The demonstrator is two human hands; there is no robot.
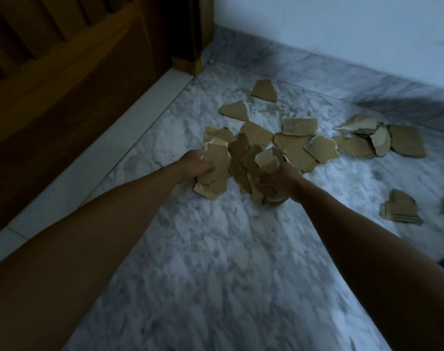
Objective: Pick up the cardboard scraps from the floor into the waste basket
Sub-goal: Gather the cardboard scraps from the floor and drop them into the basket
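Head view showed the left hand (197, 165) and right hand (279, 179) just nearer than the main pile, fingers clamped on loose bunches of cardboard scraps (243, 168) above the floor (216, 262). Those uneven handfuls could shed pieces in carrying. Beyond them, scraps lay toward the wall (342, 34); no waste basket showed.

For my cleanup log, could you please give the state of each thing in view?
left hand: gripping a bunch of scraps
right hand: gripping another bunch
loose cardboard scraps: lying scattered on the marble floor
wooden door: shut
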